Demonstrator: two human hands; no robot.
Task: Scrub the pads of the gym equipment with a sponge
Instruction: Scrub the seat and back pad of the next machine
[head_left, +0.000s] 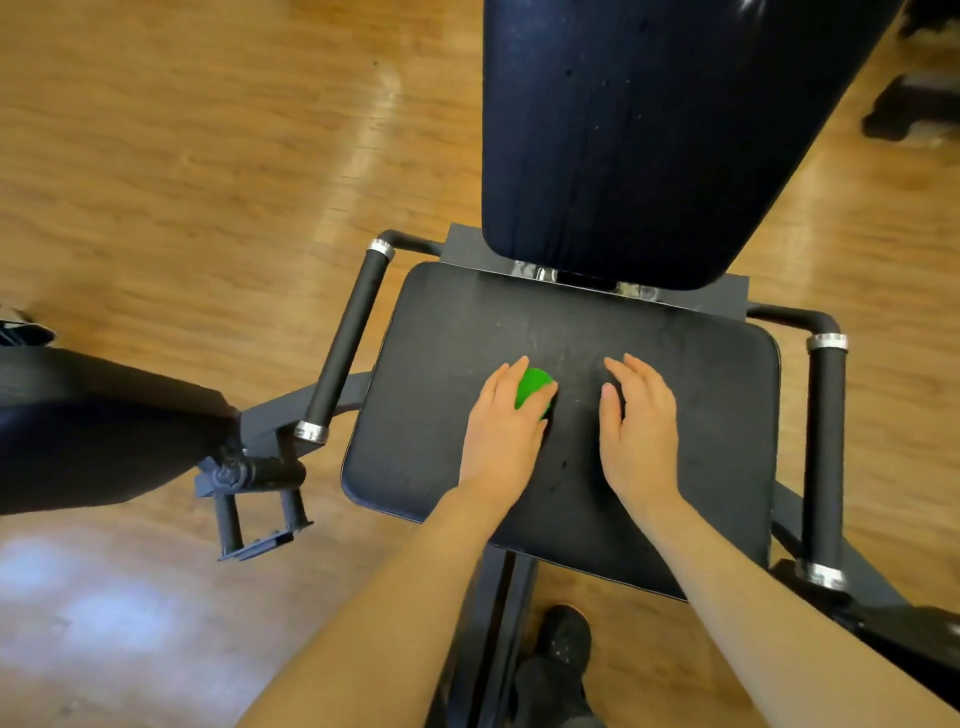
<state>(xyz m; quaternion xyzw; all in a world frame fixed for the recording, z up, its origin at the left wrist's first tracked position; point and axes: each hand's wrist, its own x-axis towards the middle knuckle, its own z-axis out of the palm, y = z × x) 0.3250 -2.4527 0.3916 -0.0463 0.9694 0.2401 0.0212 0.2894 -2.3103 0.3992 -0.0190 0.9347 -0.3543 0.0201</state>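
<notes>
Black seat pad (691, 415) bears green sponge (532, 387) under left hand (506, 431).

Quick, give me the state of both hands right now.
Left hand: holds the green sponge against the seat pad.
Right hand: open, empty, fingers straight over the seat pad.

There is one green sponge (531, 387) and two hands: left hand (504, 431), right hand (641, 431). I count three black pads: seat pad (441, 364), back pad (649, 130), side pad (93, 421). Two handles: left handle (348, 338), right handle (825, 457)

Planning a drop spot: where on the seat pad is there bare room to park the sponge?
Bare seat pad: the far strip under the backrest, plus both side margins beside the handles. Crowded at centre, where the left hand grips the green sponge and the right hand lies flat.
</notes>
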